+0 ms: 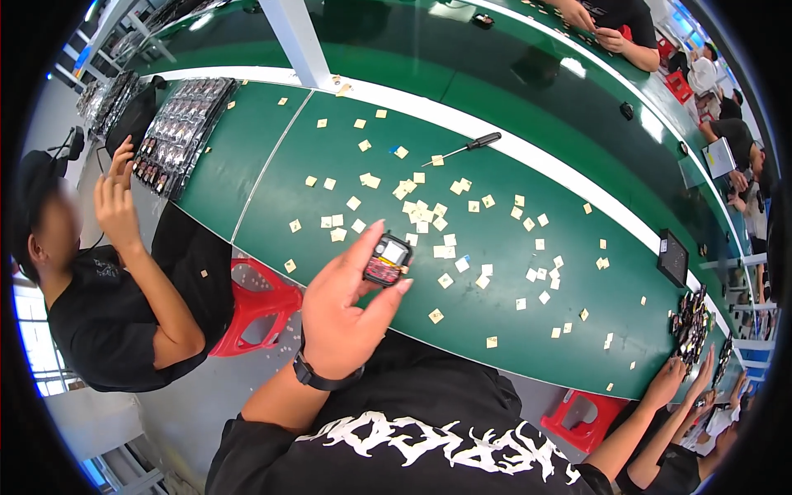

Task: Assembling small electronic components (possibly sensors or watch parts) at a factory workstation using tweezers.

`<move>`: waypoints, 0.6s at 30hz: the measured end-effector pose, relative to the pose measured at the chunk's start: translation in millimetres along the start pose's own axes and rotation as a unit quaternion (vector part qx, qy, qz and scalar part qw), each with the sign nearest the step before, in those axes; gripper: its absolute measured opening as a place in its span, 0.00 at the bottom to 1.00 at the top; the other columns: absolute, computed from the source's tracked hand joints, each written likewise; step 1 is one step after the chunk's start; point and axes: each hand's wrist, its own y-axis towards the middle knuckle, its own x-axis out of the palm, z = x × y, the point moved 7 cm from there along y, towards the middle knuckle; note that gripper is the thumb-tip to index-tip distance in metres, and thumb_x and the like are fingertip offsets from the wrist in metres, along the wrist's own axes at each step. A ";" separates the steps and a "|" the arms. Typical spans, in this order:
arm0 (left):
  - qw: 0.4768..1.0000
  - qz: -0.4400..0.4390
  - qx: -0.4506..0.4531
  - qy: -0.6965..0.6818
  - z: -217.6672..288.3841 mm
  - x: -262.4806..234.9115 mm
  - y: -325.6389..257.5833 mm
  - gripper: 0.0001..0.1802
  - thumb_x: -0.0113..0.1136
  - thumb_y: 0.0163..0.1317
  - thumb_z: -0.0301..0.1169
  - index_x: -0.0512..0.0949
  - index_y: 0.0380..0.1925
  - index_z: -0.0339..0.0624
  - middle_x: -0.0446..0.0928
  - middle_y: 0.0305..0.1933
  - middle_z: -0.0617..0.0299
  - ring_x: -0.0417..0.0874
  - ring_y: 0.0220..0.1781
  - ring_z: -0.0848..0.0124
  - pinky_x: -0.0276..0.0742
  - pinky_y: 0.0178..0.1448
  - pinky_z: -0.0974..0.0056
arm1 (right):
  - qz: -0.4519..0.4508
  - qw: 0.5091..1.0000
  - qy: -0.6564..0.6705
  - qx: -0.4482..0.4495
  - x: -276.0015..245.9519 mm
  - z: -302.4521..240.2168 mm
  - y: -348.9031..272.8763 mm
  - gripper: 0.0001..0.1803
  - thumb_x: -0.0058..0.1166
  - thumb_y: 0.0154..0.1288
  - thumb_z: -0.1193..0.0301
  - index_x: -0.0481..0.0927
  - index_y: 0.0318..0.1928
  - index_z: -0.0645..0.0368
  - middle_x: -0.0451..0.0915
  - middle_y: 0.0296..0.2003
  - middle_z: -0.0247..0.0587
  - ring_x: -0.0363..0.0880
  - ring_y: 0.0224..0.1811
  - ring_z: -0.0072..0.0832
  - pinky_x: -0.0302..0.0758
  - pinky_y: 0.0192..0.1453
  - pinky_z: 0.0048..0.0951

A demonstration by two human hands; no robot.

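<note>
My left hand (337,312), wearing a black wristband, grips a small open smartwatch body (387,259) between thumb and fingers above the near table edge. Its rounded black case shows a silver-white part and a reddish board inside. Far off to the right, my right hand (667,383) reaches to a pile of small dark devices (691,318) at the table's edge; its fingertips blend into the pile, so I cannot see whether they hold one. Many pale yellow square pieces (422,213) lie scattered over the green table (272,177), some overlapping.
A screwdriver (474,144) lies near the white far rail. Packed trays (183,132) of devices stand at far left, by a seated co-worker (107,305). Another person's hand (703,375) is beside my right one. A black tray (673,257) sits at right; red stools (256,305) stand below.
</note>
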 end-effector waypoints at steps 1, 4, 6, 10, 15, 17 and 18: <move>1.000 0.003 -0.001 0.000 4.5 -0.7 1.6 0.34 0.61 0.61 0.11 0.65 0.68 0.25 0.78 0.54 0.50 0.85 0.57 0.60 0.82 0.60 0.62 | 0.000 1.000 0.001 -0.003 -0.3 -3.0 0.0 0.16 0.48 0.76 0.68 0.79 0.54 0.67 0.79 0.56 0.52 0.78 0.58 0.49 0.74 0.61 0.41; 0.981 -0.014 0.139 0.134 36.5 2.8 2.5 0.35 0.70 0.55 0.14 0.70 0.65 0.27 0.81 0.49 0.50 0.87 0.50 0.66 0.82 0.55 0.65 | 0.014 0.999 -0.031 -0.025 -4.5 -8.4 -5.4 0.15 0.48 0.77 0.67 0.80 0.53 0.64 0.79 0.57 0.49 0.78 0.58 0.47 0.76 0.58 0.41; 0.976 -0.007 0.165 0.138 44.2 2.5 3.5 0.36 0.71 0.54 0.15 0.71 0.65 0.28 0.82 0.48 0.50 0.87 0.49 0.67 0.82 0.53 0.65 | 0.020 0.999 -0.048 -0.011 -9.4 -10.5 -9.0 0.15 0.47 0.77 0.67 0.80 0.54 0.63 0.79 0.57 0.46 0.79 0.57 0.44 0.78 0.55 0.40; 0.965 0.005 0.210 0.156 50.6 0.5 2.9 0.36 0.73 0.51 0.16 0.73 0.64 0.30 0.84 0.48 0.49 0.87 0.46 0.66 0.82 0.51 0.66 | 0.033 0.998 -0.057 -0.017 -15.9 -17.7 -11.1 0.16 0.47 0.77 0.67 0.80 0.55 0.63 0.79 0.57 0.47 0.80 0.57 0.46 0.78 0.56 0.40; 0.947 0.020 0.237 0.217 46.6 -9.8 4.8 0.35 0.73 0.51 0.17 0.74 0.62 0.30 0.84 0.50 0.49 0.87 0.46 0.61 0.81 0.52 0.63 | 0.044 0.996 -0.075 -0.029 -14.7 -16.4 -16.3 0.16 0.47 0.77 0.67 0.79 0.58 0.60 0.78 0.59 0.44 0.78 0.61 0.44 0.77 0.59 0.39; 0.941 0.026 0.230 0.246 45.1 -19.4 10.2 0.35 0.73 0.51 0.19 0.75 0.62 0.31 0.84 0.50 0.49 0.87 0.47 0.60 0.80 0.53 0.62 | 0.056 0.995 -0.065 -0.046 -16.5 -20.5 -21.9 0.16 0.48 0.77 0.68 0.79 0.59 0.59 0.78 0.60 0.44 0.78 0.62 0.43 0.77 0.60 0.38; 0.947 0.043 0.187 0.257 36.6 -29.2 17.5 0.34 0.73 0.51 0.20 0.76 0.61 0.32 0.84 0.50 0.49 0.86 0.48 0.59 0.80 0.54 0.62 | 0.065 0.995 -0.059 -0.057 -18.9 -23.8 -27.7 0.16 0.49 0.77 0.68 0.79 0.60 0.58 0.78 0.60 0.44 0.77 0.62 0.43 0.77 0.61 0.38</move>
